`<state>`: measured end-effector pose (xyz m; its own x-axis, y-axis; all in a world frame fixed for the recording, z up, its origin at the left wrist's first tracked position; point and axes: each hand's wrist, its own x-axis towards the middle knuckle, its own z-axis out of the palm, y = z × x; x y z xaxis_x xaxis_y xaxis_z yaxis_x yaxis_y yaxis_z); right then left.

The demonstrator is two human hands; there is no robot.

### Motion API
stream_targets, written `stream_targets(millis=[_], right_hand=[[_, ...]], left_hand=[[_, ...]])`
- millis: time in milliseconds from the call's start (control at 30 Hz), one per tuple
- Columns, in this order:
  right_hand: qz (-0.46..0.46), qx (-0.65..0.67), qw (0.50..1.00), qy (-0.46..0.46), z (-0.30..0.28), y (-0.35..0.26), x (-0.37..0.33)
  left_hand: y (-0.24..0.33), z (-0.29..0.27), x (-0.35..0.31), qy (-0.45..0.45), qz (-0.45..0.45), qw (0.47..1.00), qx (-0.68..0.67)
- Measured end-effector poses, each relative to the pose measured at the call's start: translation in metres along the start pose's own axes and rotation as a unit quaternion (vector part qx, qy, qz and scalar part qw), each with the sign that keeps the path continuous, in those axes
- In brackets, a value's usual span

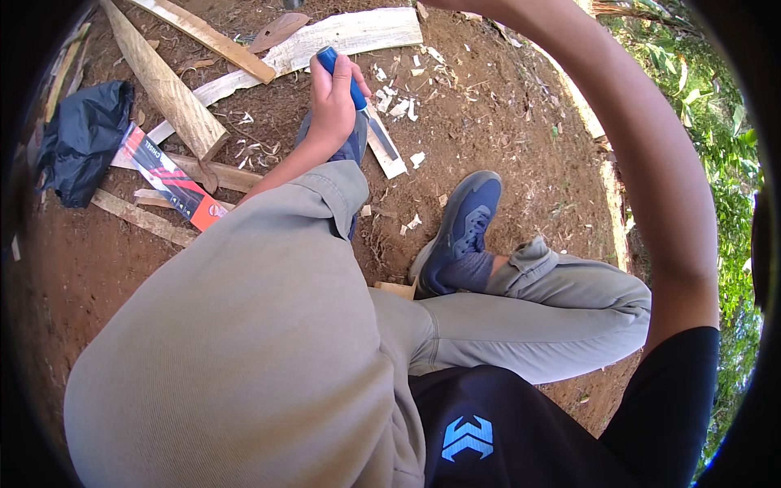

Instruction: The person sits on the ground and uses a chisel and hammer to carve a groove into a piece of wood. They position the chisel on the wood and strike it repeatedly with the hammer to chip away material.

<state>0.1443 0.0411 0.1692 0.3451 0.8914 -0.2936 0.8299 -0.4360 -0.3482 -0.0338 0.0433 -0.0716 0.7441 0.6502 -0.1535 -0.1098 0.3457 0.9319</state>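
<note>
My left hand (332, 102) is closed around the blue handle of a chisel (359, 98), left of my blue shoe (468, 220). The chisel's metal blade slants down over a short pale strip of wood (389, 165); whether it touches the wood I cannot tell. My left forearm passes beside my raised knee, which hides part of it. My right arm reaches up along the right side and bends across the top edge, where the hand leaves the picture. Pale wood chips (399, 106) lie scattered around the strip.
Rough boards and a thick wooden stake (167, 89) lie at the upper left. A long pale plank (350, 34) stretches behind my left hand. Beside a black plastic bag (84, 142) lies a red and black chisel package (175, 179). Green plants (724, 154) border the brown soil on the right.
</note>
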Motion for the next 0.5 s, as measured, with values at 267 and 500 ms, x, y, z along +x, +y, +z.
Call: stream_targets(millis=[267,500], right_hand=[[0.075,-0.003,0.997,-0.005,-0.004,0.013,-0.038],[0.138,0.084,0.987,0.008,0.001,0.021,-0.064]], left_hand=[[0.007,-0.005,-0.003,0.048,0.016,0.998,-0.037],[0.017,0.003,-0.012,-0.019,0.061,0.998,0.026]])
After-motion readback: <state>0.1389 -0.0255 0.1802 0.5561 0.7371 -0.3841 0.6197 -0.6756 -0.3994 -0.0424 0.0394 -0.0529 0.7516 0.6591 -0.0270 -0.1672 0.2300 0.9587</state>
